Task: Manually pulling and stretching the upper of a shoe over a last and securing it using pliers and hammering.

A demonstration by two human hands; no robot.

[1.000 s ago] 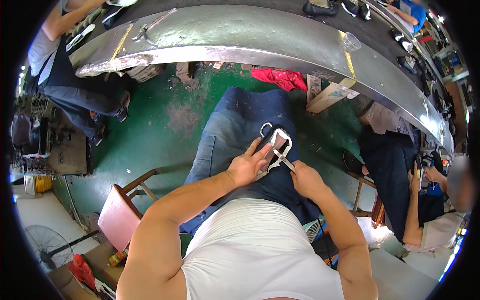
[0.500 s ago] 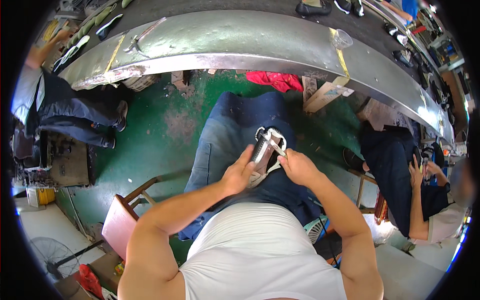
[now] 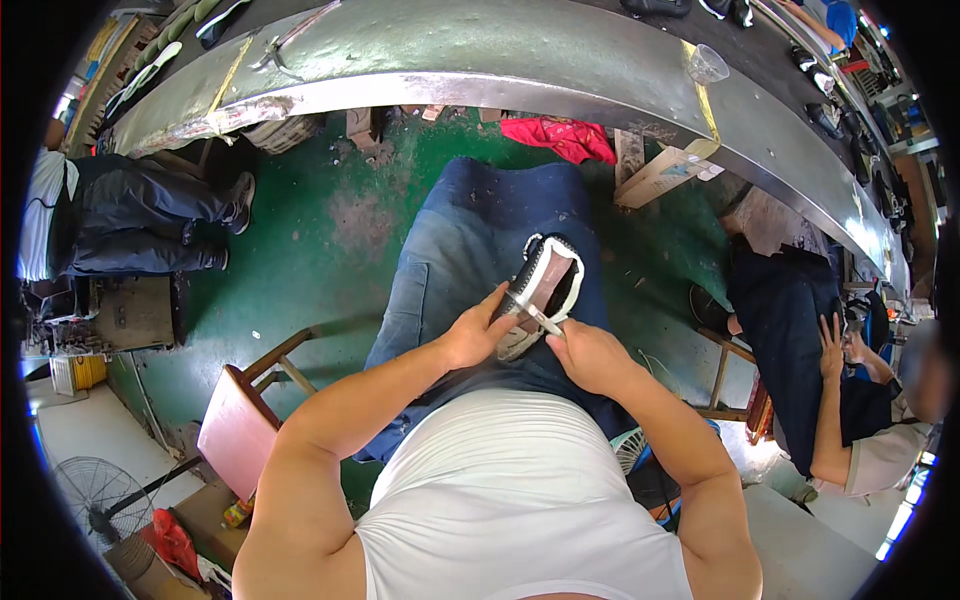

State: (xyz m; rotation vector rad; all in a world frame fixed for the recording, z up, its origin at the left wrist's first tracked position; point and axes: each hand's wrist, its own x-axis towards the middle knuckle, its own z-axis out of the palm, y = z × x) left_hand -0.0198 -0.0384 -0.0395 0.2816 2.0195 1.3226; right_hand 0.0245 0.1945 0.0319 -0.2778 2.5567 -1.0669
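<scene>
A shoe upper point(image 3: 548, 283) rests sole side up on my lap, its black outer side and ragged white edge standing around a pinkish-brown insole. My left hand point(image 3: 478, 333) is closed on its near left side, thumb and fingers at the edge. My right hand point(image 3: 590, 355) grips a slim, silvery metal tool point(image 3: 540, 320) by its near end. The tool lies slantwise across the near part of the shoe, its far end close to my left fingertips. I cannot make out its exact kind.
A long metal-edged bench point(image 3: 420, 50) curves ahead, bearing a hammer point(image 3: 285, 50) and a clear plastic cup point(image 3: 707, 65). Red cloth point(image 3: 560, 137) lies below. One person point(image 3: 140, 215) stands left; another point(image 3: 790, 370) sits right. A pink-seated stool point(image 3: 237, 425) and a fan point(image 3: 100, 505) are left.
My right hand and the tool have moved nearer along the shoe, from its far part to its near part. The shoe has turned slightly, and the view has shifted a little.
</scene>
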